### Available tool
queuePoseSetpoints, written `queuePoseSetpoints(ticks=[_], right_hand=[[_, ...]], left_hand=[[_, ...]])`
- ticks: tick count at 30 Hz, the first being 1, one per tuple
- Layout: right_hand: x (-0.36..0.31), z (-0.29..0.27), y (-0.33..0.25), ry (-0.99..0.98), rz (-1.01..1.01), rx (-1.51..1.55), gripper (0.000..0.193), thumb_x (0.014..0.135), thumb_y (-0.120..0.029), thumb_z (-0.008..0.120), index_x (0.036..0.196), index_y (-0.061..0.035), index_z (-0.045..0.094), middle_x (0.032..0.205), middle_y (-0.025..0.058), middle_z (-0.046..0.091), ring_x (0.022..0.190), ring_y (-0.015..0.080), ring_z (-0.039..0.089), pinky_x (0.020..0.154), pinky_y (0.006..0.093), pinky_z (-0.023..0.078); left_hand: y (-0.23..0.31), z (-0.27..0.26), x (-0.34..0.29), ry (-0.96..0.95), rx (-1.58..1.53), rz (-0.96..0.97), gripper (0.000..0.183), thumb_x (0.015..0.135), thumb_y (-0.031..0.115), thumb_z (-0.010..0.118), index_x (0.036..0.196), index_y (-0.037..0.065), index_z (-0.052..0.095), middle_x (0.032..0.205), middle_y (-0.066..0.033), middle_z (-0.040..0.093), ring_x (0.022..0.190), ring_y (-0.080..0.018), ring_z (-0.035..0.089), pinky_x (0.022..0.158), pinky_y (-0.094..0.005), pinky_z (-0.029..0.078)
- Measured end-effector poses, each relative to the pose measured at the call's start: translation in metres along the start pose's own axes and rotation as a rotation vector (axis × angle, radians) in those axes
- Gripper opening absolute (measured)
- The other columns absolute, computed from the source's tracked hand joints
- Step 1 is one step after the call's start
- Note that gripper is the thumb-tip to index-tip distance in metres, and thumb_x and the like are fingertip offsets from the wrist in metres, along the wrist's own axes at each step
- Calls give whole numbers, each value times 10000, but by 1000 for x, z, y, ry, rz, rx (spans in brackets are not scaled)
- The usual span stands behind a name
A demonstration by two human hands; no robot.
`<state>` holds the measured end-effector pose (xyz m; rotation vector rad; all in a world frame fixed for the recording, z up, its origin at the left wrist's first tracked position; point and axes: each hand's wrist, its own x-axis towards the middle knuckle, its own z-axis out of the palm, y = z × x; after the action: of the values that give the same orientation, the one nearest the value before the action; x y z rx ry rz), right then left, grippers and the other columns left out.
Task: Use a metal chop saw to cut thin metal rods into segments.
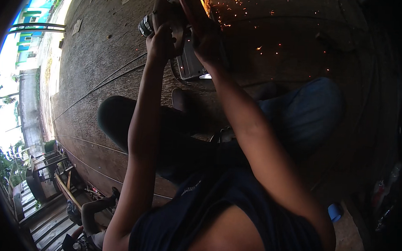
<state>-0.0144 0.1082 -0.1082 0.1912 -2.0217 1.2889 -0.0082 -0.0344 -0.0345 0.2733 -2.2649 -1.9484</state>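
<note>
Both my arms reach forward to a dark power machine (pixel 166 9) at the top edge, where orange sparks (pixel 207 2) spray off to the right. My left hand (pixel 160 44) is closed around a dark, curved part on the machine's left side, beside a silver-and-black cylindrical end (pixel 145 26). Closed on a reddish-brown long piece (pixel 188 8), my right hand (pixel 207 48) lies in shadow, its fingers only partly visible. Between and below the hands sits a grey metal base (pixel 191 64). The upper end of the machine is cut off by the picture's edge.
Sparks scatter over the dark, worn floor (pixel 276 34). A cable (pixel 106 81) runs left from the machine. My bent legs (pixel 300 114) flank the near side. Another person (pixel 91 217) is at lower left, near a wooden pole (pixel 67 189). A blue round object (pixel 335 212) lies at lower right.
</note>
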Motion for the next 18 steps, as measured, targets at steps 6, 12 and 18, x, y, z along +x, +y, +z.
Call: queuePoseSetpoints(ticks=[6, 12, 18], right_hand=[[-1, 8, 15, 59, -49, 1, 409, 808, -175, 599, 1166, 4, 514, 1100, 235, 529, 1051, 422, 482, 899, 469, 381], [-1, -2, -1, -30, 33, 10, 364, 807, -174, 599, 1122, 1, 540, 1057, 223, 548, 1021, 415, 499, 888, 474, 383], [4, -5, -5, 9, -17, 55, 366, 787, -165, 625, 1102, 2, 545, 1045, 224, 551, 1021, 415, 497, 872, 455, 400]], left_hand=[[1, 3, 0, -7, -8, 20, 308, 791, 250, 666, 920, -25, 615, 793, -59, 597, 655, -144, 582, 609, -296, 501], [-6, 1, 1, 5, -99, 2, 276, 793, 238, 675, 892, -12, 616, 761, -39, 591, 613, -128, 569, 595, -288, 497], [-22, -14, 10, -97, 155, 78, 448, 658, 122, 749, 1072, 100, 578, 863, -47, 652, 796, -141, 651, 690, -288, 523]])
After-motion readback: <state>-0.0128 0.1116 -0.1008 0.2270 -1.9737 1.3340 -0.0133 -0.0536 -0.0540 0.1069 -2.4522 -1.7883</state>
